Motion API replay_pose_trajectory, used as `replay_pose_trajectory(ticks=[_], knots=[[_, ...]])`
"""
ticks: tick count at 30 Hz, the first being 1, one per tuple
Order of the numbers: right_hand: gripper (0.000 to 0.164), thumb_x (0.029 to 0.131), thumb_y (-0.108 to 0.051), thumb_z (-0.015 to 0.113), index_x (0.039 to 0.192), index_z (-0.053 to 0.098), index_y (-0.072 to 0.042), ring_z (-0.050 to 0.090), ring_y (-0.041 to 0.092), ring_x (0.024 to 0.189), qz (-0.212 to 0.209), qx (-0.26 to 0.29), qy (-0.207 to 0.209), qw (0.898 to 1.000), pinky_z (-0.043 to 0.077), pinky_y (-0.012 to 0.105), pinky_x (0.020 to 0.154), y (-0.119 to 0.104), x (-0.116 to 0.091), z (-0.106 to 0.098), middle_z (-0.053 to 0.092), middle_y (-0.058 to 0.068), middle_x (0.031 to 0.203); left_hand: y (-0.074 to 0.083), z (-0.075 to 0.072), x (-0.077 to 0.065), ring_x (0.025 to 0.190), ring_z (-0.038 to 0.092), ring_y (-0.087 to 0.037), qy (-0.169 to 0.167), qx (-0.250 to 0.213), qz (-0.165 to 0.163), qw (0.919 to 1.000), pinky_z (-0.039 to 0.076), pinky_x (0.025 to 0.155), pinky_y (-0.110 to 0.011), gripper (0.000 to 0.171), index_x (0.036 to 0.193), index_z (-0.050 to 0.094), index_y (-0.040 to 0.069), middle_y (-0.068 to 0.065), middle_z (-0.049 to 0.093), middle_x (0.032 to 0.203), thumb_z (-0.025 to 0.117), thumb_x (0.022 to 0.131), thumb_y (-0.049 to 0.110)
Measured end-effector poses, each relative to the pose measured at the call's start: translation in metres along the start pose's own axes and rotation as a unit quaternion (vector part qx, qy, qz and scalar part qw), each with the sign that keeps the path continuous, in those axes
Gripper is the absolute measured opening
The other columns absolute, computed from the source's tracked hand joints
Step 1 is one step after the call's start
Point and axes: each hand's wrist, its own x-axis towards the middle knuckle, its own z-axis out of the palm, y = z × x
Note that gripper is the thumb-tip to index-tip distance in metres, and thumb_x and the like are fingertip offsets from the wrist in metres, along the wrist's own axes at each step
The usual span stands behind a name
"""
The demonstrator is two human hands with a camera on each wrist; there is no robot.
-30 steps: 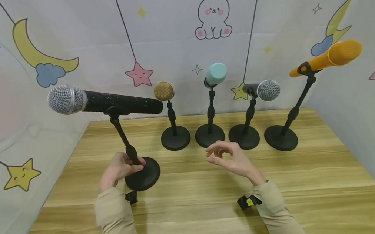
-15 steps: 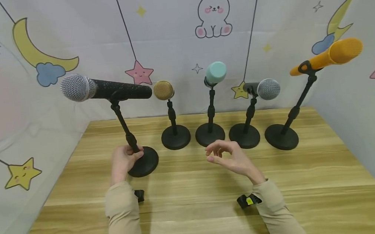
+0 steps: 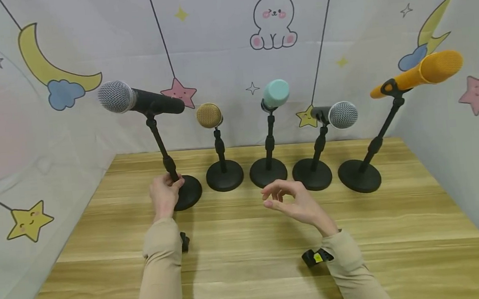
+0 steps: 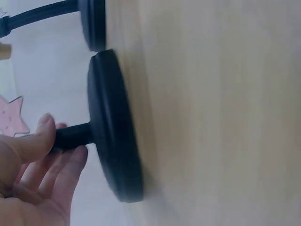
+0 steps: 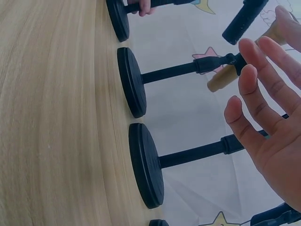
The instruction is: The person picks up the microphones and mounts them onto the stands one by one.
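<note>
My left hand (image 3: pixel 166 194) grips the lower pole of a black microphone stand (image 3: pixel 164 149), just above its round base (image 4: pixel 115 127). A black microphone with a silver mesh head (image 3: pixel 117 97) lies in the clip on top, its head toward the left. In the left wrist view, thumb and fingers wrap the short pole, and the base is slightly tilted close to the table. My right hand (image 3: pixel 293 202) hovers over the table with relaxed, bent fingers and holds nothing. Nearest to it are the bases of the middle stands, behind it in the head view.
Along the back stand more microphones on black stands: a gold one (image 3: pixel 209 116), a mint one (image 3: pixel 276 93), a silver-headed one (image 3: pixel 342 115) and an orange one (image 3: pixel 433 68). Fabric walls (image 3: pixel 223 60) enclose the wooden table (image 3: pixel 249 262) at the back and sides.
My left hand has carried the black microphone and its stand away from me and slightly right, level with the row at the back. My right hand has stayed in place.
</note>
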Motion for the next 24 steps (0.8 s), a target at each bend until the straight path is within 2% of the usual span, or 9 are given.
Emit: replay_pose_trajectory(ticks=[10,24], knots=[[0.017,0.092,-0.010,0.074,0.109,0.073,-0.012,0.055,0.008,0.079,0.005,-0.001,0.000,1.000,0.049,0.024,0.074,-0.002,-0.001,-0.001,0.073,0.005,0.095,-0.002,0.017,0.017,0.115,0.067,-0.038,0.045,-0.018,0.015,0.9987,0.045,0.106,-0.049,0.019,0.108,0.074,-0.001,-0.021,0.075,0.111,0.073,0.092,0.010],[0.017,0.093,-0.011,0.073,0.109,0.072,-0.013,0.055,0.008,0.080,0.011,-0.002,-0.003,1.000,0.049,0.025,0.074,-0.001,-0.001,-0.002,0.072,0.004,0.096,-0.003,0.029,0.032,0.116,0.067,-0.038,0.076,-0.018,-0.003,0.9970,0.048,0.101,-0.051,0.021,0.110,0.074,0.002,-0.019,0.075,0.113,0.072,0.093,0.016]])
